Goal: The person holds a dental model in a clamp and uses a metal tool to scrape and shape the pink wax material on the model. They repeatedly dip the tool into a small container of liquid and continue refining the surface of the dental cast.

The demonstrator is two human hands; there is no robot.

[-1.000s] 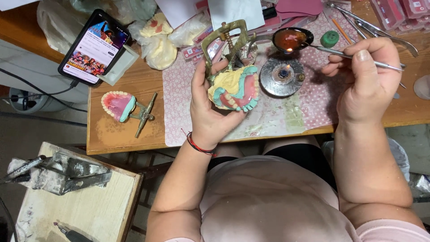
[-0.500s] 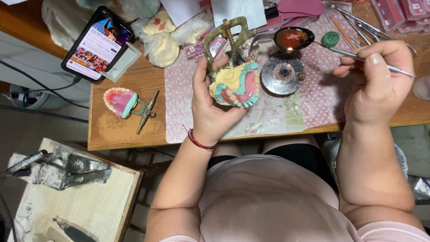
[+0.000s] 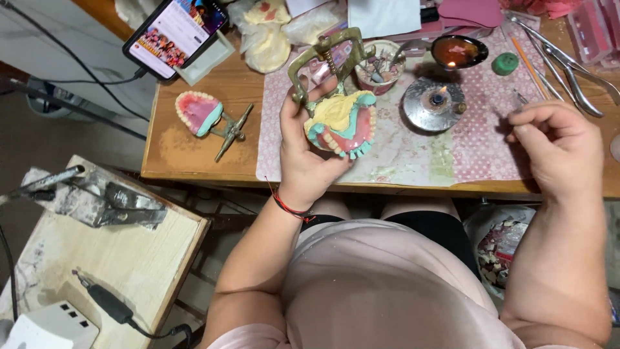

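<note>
Holding the denture model [image 3: 341, 126] on its brass articulator [image 3: 321, 57] up over the desk [image 3: 194, 145], the left hand [image 3: 309, 152] was closed around the frame from below, thumb hooked on the brass upright and fingers cupped under the pink-and-teal wax base with its row of teeth facing the person. The model sat at about 12 o'clock from the lap, just short of the small lit burner [image 3: 434, 103].

What had changed was on the other side. A second earlier the right hand [image 3: 558, 148] pinched a thin metal instrument with its tip reaching toward the dish of melted red wax [image 3: 457, 52]; half a second earlier it had drawn back, instrument plainly visible. Now that hand lay lower, at 3 o'clock from the model, fingers curled nearly shut over the patterned mat [image 3: 478, 139]. Only a thin sliver showed at the fingertips, and I could not tell whether it gripped the instrument. Judged from that, wax had probably been picked up or the tool was being reset, with the model waiting.

The left hand had barely shifted. A second denture [image 3: 199, 111] lay at 9 o'clock, a phone [image 3: 175, 27] beyond it.
</note>
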